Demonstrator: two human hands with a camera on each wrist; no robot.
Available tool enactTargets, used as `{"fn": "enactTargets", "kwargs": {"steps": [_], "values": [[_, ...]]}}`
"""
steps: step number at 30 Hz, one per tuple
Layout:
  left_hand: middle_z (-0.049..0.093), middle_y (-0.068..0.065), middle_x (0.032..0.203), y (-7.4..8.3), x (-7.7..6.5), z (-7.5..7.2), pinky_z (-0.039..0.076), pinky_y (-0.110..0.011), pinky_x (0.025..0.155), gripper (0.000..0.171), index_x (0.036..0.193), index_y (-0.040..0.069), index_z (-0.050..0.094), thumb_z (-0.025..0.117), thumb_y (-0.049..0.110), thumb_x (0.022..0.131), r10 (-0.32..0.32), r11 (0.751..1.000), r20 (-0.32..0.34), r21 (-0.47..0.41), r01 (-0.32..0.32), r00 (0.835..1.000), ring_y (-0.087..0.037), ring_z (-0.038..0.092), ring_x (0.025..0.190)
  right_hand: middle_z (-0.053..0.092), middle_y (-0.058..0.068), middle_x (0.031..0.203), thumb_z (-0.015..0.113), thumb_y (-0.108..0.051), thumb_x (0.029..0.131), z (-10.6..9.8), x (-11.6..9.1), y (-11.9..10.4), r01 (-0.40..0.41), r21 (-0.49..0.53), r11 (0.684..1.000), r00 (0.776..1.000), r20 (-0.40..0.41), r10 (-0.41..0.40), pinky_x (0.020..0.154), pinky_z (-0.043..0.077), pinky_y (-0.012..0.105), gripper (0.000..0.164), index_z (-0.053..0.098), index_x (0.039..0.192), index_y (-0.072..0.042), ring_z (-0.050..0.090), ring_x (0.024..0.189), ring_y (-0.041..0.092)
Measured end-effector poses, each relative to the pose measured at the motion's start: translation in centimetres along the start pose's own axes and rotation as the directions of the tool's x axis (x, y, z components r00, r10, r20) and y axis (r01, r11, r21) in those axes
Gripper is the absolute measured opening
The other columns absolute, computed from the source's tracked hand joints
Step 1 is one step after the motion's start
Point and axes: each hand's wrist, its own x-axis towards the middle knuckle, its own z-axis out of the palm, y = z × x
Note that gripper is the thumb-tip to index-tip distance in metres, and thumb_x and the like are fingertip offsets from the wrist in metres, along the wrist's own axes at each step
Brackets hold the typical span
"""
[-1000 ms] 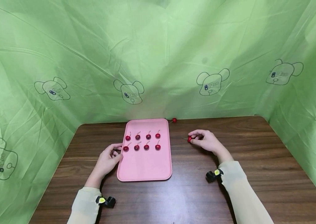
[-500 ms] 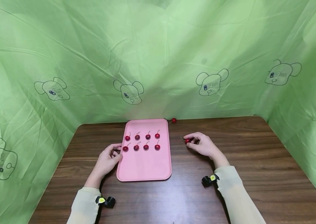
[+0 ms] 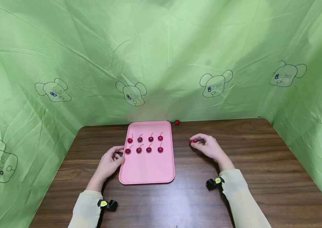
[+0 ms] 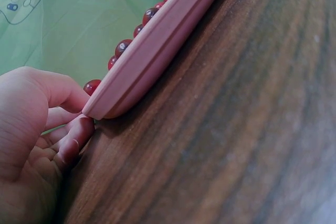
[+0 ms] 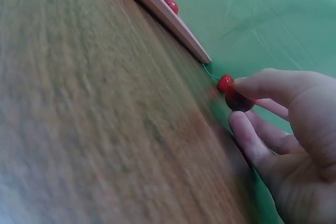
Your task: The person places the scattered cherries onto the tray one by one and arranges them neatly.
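A pink rectangular tray (image 3: 146,171) lies on the wooden table with two rows of dark red cherries (image 3: 148,149), stems pointing up and away. My left hand (image 3: 111,163) holds the tray's left edge; in the left wrist view, thumb and curled fingers (image 4: 79,129) meet at its rim. To the tray's right, my right hand (image 3: 208,147) pinches one cherry (image 5: 239,100) between thumb and fingertips, low over the table. Its thin stem shows above the fingers in the head view. The hand covers part of this fruit.
Another cherry (image 3: 177,122) lies at the table's back edge, beside the tray's far right corner. A green cloth (image 3: 161,63) with printed bear heads hangs behind and on both sides of the brown table (image 3: 252,152).
My right hand has moved slightly left with the cherry, then a little back. The cherry's stem has turned from pointing left to pointing upward. My left hand and the tray stay practically still.
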Motion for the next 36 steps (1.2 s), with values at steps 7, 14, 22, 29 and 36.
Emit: {"fn": "enactTargets", "kwargs": {"steps": [7,14,22,29,36], "values": [[0.072,-0.012,0.119,0.0,0.0,0.0,0.049,-0.021,0.074,0.042,0.14,0.006,0.07,0.075,0.003,0.098,-0.002,1.0,-0.001,0.001,0.002,1.0,-0.018,0.063,0.089,0.079,0.018,0.117,0.085,-0.012,0.097,0.0,-0.1,-0.3,-0.017,0.092,0.996,1.0,-0.012,0.018,0.083,0.057,0.022,0.026,0.078,0.12,-0.002,0.075,0.101,0.028],[0.072,-0.012,0.119,0.2,-0.1,-0.1,0.049,-0.021,0.074,0.042,0.14,0.007,0.07,0.076,0.005,0.099,-0.005,1.0,-0.002,0.004,0.005,1.0,-0.017,0.062,0.089,0.08,0.012,0.108,0.085,-0.019,0.097,0.8,0.1,-1.6,-0.007,0.133,0.991,1.0,-0.029,0.011,0.075,0.061,0.033,0.024,0.078,0.117,-0.006,0.076,0.093,0.029],[0.072,-0.011,0.119,0.2,0.0,0.0,0.049,-0.021,0.075,0.042,0.14,0.007,0.07,0.075,0.003,0.099,-0.01,1.0,0.005,0.002,0.01,1.0,-0.02,0.062,0.09,0.082,0.005,0.103,0.088,-0.019,0.095,5.0,0.4,-5.6,0.104,0.108,0.989,0.995,0.0,-0.104,0.08,0.063,0.031,0.022,0.079,0.112,-0.008,0.078,0.09,0.021],[0.072,-0.011,0.119,0.4,0.0,-0.1,0.049,-0.022,0.074,0.042,0.14,0.006,0.07,0.075,0.003,0.098,0.0,1.0,0.007,0.0,0.0,1.0,-0.019,0.063,0.089,0.082,-0.001,0.098,0.09,-0.016,0.091,9.9,0.4,-9.2,0.127,0.102,0.987,0.992,0.01,-0.128,0.077,0.063,0.03,0.021,0.081,0.109,-0.012,0.076,0.084,0.014],[0.072,-0.012,0.12,0.3,0.0,-0.2,0.049,-0.022,0.074,0.042,0.14,0.006,0.069,0.075,0.003,0.098,-0.003,1.0,0.007,0.001,0.003,1.0,-0.018,0.063,0.088,0.081,-0.001,0.102,0.09,-0.022,0.092,14.6,0.7,-12.0,0.121,0.133,0.984,0.992,0.023,-0.125,0.079,0.061,0.027,0.023,0.08,0.111,-0.014,0.074,0.088,0.011]]}}
